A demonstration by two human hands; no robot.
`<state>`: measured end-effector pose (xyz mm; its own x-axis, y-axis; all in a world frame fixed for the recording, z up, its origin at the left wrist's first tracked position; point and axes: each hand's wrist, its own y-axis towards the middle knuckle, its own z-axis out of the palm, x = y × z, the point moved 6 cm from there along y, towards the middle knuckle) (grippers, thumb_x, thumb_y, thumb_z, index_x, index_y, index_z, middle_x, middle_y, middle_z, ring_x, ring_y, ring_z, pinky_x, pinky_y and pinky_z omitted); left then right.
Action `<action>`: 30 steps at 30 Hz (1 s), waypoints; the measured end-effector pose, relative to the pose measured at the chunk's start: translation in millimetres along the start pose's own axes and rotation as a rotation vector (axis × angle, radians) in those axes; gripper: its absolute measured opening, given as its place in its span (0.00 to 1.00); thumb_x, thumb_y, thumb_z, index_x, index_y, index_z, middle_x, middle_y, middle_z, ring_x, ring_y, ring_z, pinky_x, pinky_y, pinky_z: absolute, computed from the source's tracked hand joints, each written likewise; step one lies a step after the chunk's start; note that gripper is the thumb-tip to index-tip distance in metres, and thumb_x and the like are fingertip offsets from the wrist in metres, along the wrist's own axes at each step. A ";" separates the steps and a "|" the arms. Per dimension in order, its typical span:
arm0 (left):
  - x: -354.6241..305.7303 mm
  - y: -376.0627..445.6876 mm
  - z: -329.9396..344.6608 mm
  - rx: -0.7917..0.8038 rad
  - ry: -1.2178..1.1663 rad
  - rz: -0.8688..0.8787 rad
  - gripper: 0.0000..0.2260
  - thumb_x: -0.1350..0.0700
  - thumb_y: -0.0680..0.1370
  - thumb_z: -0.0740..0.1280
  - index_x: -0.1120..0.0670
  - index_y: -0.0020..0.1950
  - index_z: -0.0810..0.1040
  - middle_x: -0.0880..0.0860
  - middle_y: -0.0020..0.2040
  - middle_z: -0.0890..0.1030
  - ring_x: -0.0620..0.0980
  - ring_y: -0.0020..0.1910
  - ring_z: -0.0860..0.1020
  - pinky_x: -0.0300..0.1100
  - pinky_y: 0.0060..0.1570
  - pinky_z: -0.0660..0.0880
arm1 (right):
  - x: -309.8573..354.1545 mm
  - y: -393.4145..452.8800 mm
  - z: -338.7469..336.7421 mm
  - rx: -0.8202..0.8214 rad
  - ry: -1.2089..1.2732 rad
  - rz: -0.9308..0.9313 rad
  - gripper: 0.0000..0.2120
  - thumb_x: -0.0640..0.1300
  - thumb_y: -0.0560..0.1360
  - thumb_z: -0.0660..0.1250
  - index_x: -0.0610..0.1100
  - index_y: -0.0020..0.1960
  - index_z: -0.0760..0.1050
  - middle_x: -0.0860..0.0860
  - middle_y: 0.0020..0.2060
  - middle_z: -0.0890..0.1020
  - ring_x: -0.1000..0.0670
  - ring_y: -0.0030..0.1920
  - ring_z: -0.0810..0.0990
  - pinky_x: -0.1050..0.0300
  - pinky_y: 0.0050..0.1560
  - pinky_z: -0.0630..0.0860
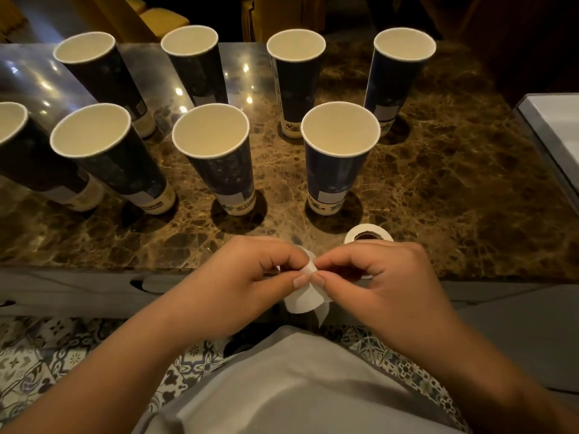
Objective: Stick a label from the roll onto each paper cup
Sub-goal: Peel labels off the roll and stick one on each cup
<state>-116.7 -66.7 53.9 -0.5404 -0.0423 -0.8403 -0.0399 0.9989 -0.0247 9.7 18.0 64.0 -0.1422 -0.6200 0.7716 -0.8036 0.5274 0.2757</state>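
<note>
Low centre of frame, my left hand (250, 270) and right hand (376, 277) both pinch the white paper label strip (305, 297) — eight tall dark-blue paper cups (216, 155) stand above.

- Brown marble table (454, 195), glossy.
- Eight paper cups (216, 158) stand upright in two rows across it.
- Label roll (368, 237) near its front edge, perhaps lying flat.

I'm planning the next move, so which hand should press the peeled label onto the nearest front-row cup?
Probably the right hand. It sits almost directly below the near dark blue paper cup with cream rim, beside the white label roll. The left hand could keep pinching the white backing strip.
</note>
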 end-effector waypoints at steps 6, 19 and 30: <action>-11.6 2.8 -1.4 0.004 0.253 0.098 0.06 0.51 0.78 0.65 0.49 0.45 0.80 0.43 0.38 0.79 0.43 0.39 0.78 0.36 0.38 0.74 | 5.9 3.9 3.5 0.052 -0.186 -0.069 0.05 0.46 0.73 0.71 0.48 0.43 0.85 0.57 0.34 0.83 0.58 0.34 0.79 0.59 0.33 0.76; 34.0 0.0 -19.8 -0.177 -0.063 -0.397 0.06 0.56 0.78 0.67 0.48 0.45 0.83 0.48 0.43 0.84 0.49 0.44 0.81 0.54 0.50 0.79 | -25.9 13.8 -23.7 -0.221 0.130 0.250 0.09 0.41 0.73 0.68 0.50 0.36 0.81 0.52 0.29 0.82 0.50 0.30 0.79 0.51 0.30 0.79; 9.2 2.0 -26.1 -0.519 0.251 -0.238 0.13 0.50 0.75 0.67 0.48 0.58 0.76 0.44 0.50 0.76 0.40 0.47 0.75 0.33 0.45 0.73 | -15.0 8.6 -29.6 -0.392 -0.298 -0.098 0.07 0.40 0.75 0.67 0.41 0.46 0.84 0.51 0.31 0.83 0.58 0.29 0.77 0.64 0.30 0.74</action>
<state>-143.8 -65.6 60.3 -0.6451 -0.3288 -0.6898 -0.5527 0.8241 0.1241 22.0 48.9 71.7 -0.2818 -0.7861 0.5501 -0.5520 0.6018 0.5771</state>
